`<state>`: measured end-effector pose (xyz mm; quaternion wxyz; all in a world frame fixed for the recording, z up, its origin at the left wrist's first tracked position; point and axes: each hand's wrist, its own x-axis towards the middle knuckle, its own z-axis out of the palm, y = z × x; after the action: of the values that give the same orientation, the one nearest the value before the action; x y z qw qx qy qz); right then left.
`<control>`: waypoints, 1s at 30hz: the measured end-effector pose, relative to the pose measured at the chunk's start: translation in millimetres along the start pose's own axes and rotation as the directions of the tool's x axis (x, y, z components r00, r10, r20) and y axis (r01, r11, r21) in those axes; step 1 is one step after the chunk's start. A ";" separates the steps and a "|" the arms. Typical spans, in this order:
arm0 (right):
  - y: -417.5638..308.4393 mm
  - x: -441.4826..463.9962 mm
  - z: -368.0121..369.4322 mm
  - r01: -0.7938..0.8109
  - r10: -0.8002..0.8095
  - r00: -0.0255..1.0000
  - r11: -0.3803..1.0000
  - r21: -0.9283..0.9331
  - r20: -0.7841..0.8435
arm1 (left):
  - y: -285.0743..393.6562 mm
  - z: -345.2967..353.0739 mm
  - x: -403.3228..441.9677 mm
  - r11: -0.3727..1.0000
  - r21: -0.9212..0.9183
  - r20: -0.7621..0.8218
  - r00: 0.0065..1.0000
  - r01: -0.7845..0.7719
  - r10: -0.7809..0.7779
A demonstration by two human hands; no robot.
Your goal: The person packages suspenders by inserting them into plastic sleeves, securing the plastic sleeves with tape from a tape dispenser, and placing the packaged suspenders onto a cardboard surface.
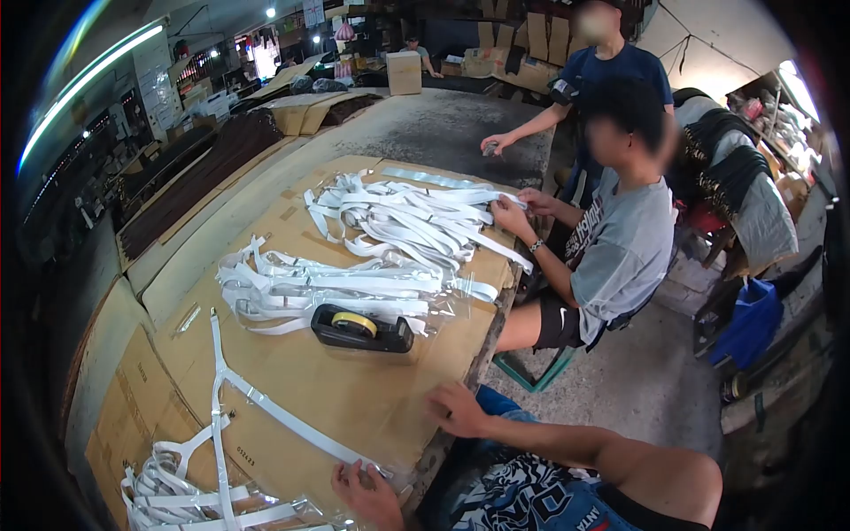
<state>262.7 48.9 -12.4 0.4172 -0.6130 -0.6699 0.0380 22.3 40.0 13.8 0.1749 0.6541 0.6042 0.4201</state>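
Note:
Laid out in a Y shape on the cardboard, a pair of white suspenders (283,414) runs toward me. My left hand (367,497) is at its near end, thumb and fingers closed about the strap. My right hand (456,411) hovers by the table edge, slightly blurred, with fingers loosely bent and nothing visible in them. Beyond it stands a black tape dispenser (390,341) with a yellow-cored roll. Bagged white suspenders (354,285) lie just behind the dispenser. Another pile of white suspenders (168,500) in clear plastic is at the bottom left.
Cardboard (292,372) covers the tabletop. A seated person in a grey shirt (620,248) handles straps from a farther white pile (407,212). Behind them another person in dark blue (611,80) reaches over the table. A carton (404,73) stands at the far end.

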 end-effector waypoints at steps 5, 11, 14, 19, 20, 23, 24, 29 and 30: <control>1.5 -0.1 6.2 0.057 -0.059 0.998 0.996 -0.064 -0.033 | -31.4 2.8 -8.9 0.982 0.161 0.129 0.989 -0.095 0.075; 3.8 -1.1 8.0 0.069 -0.072 0.997 0.995 -0.072 -0.041 | -34.5 3.2 -8.5 0.972 0.211 0.233 0.971 -0.099 0.048; 2.0 -0.6 6.8 0.072 -0.076 0.996 0.995 -0.070 -0.047 | -33.0 2.0 -6.0 0.974 0.216 0.257 0.966 -0.062 0.005; 2.2 -0.3 7.1 0.080 -0.085 0.994 0.994 -0.078 -0.063 | -30.8 1.8 -5.9 0.989 0.135 0.206 0.978 -0.058 0.029; 2.9 -1.2 7.7 0.077 -0.082 0.995 0.994 -0.077 -0.059 | -41.0 7.4 -10.3 0.981 0.152 0.164 0.982 -0.119 0.093; 3.5 -1.4 7.7 0.081 -0.085 0.995 0.994 -0.077 -0.052 | -44.3 11.7 -13.7 0.922 0.313 0.049 0.973 -0.228 0.224; 3.2 -1.0 7.7 0.084 -0.088 0.995 0.993 -0.078 -0.052 | -39.9 12.0 -12.9 0.890 0.384 0.017 0.965 -0.247 0.261; 4.4 -1.5 9.5 0.095 -0.100 0.993 0.992 -0.088 -0.055 | -8.8 5.7 -1.1 0.985 0.170 -0.060 0.998 -0.014 0.024; 5.1 -1.6 10.6 0.097 -0.102 0.993 0.991 -0.090 -0.059 | -11.7 5.9 -0.6 0.985 0.171 -0.034 0.999 -0.016 0.022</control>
<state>260.2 53.7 -23.0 0.4124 -0.5974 -0.6871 -0.0315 19.3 43.5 1.5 0.1034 0.6649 0.6346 0.3801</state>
